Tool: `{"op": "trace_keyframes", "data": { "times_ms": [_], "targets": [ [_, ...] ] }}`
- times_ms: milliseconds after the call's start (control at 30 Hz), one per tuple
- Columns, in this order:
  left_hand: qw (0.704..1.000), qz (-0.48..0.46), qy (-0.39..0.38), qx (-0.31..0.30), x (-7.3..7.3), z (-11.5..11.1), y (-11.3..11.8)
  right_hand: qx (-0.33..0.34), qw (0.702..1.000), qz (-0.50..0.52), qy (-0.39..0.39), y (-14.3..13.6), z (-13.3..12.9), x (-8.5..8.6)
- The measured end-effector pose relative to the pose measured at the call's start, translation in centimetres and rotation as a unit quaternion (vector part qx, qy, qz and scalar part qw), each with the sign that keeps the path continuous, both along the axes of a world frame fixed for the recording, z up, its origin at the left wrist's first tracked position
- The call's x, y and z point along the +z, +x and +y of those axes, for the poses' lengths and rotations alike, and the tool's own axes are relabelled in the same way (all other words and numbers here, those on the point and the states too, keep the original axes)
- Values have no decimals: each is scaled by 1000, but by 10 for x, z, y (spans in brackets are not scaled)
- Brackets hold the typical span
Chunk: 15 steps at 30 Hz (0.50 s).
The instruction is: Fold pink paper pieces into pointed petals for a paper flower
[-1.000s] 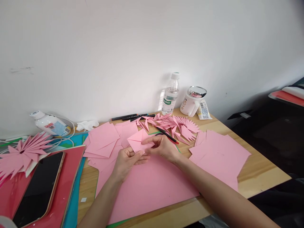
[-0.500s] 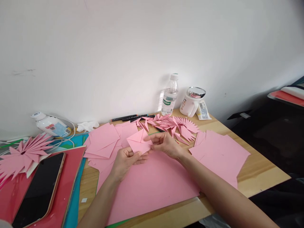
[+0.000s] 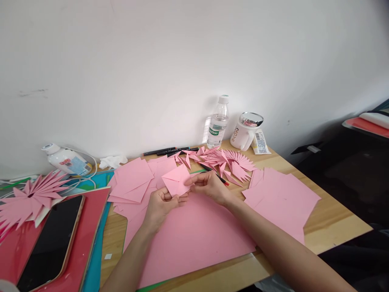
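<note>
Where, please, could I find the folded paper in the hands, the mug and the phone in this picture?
Folded paper (image 3: 176, 182): head view, middle of its face.
Mug (image 3: 239, 136): head view, its white side.
Phone (image 3: 51, 241): head view, its dark screen.

The folded paper (image 3: 175, 179) sits between the left hand (image 3: 161, 207) and right hand (image 3: 211, 187), above a large sheet (image 3: 194, 239). Leftward lies a phone (image 3: 51, 239); rightward, loose sheets (image 3: 282, 198); beyond, a bottle (image 3: 217, 127).
</note>
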<state>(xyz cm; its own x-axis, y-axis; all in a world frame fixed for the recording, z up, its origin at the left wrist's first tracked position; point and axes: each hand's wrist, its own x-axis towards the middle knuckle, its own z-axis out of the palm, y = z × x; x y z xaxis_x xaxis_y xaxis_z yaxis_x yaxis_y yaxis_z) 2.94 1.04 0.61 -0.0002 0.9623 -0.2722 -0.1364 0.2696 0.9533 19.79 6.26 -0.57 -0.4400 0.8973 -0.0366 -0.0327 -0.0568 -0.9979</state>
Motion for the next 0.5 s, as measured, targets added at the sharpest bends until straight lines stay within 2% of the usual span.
{"op": "trace_keyframes", "data": {
  "times_ms": [167, 333, 500],
  "targets": [
    [1000, -25, 5, -15, -7, 0, -2, 0, 1000, -4, 0, 1, 1, 0],
    [998, -44, 1, -34, -6, 1, -6, 24, 999, 14, -17, 2, 2, -2],
    [995, -86, 9, -57, -4, 1, -7, -30, 999, 21, -9, -2, 0, -1]
  ]
}}
